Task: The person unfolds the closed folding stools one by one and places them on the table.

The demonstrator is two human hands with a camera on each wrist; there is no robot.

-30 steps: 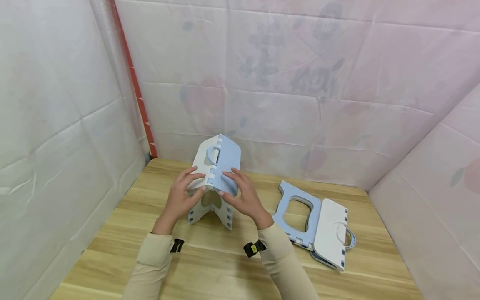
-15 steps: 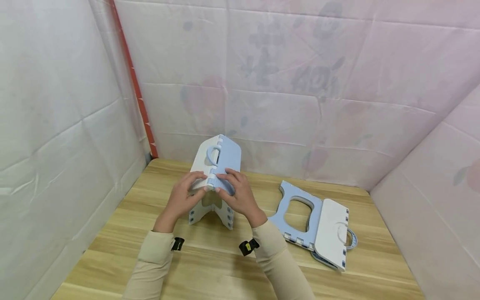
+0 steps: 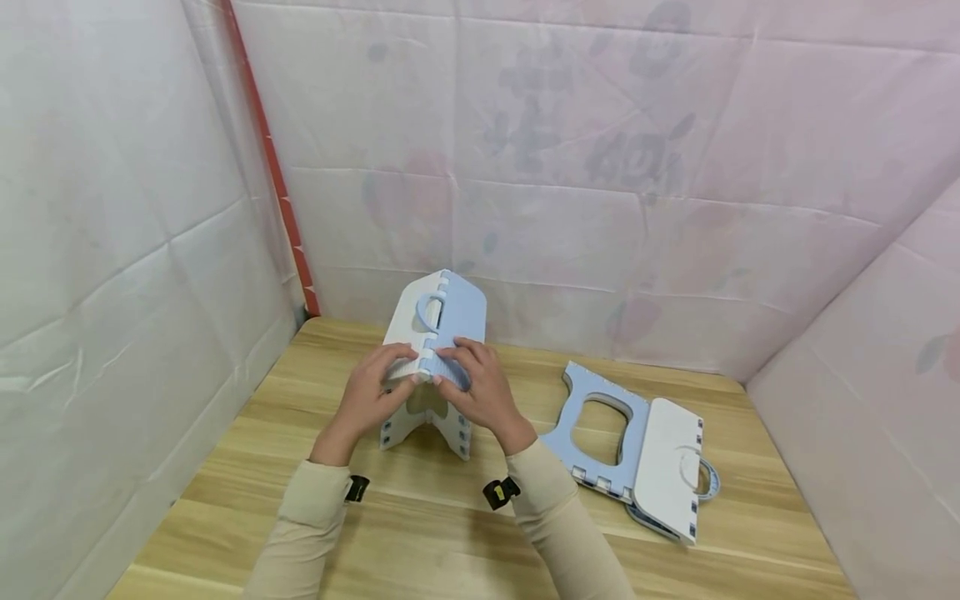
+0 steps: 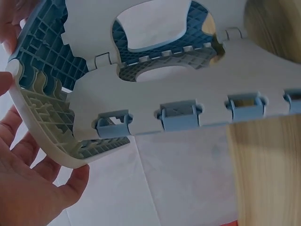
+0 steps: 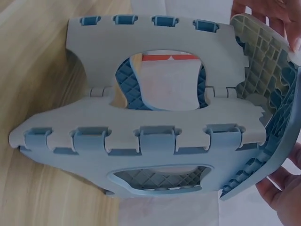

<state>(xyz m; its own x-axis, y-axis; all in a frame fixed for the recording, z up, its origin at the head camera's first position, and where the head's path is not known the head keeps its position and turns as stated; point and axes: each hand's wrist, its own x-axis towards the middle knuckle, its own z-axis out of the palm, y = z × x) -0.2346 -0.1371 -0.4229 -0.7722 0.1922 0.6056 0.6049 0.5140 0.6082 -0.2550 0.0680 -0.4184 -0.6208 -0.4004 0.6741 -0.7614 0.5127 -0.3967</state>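
A folding step stool (image 3: 465, 307) stands half-folded on the table, its top peaked like a roof with a white half and a light blue half. My left hand (image 3: 369, 392) grips the near end of the white half, fingers on top and thumb at the front edge. On the blue half, my right hand (image 3: 483, 390) has a matching grip. The left wrist view shows the ribbed underside and a white leg panel (image 4: 155, 108) with blue hinges. In the right wrist view, the leg panels (image 5: 188, 125) stand partly spread below the top.
A second folding stool (image 3: 667, 467), blue and white, lies folded out on its side at the right of the wooden table (image 3: 420, 550). Pale sheets (image 3: 570, 242) hang behind and at both sides, with a red strip (image 3: 273, 171) in the left corner.
My right hand has moved left, closer to the ridge, and its fingers have curled in onto the blue half. Both hands now grip near the ridge. The stool's shape looks almost unchanged.
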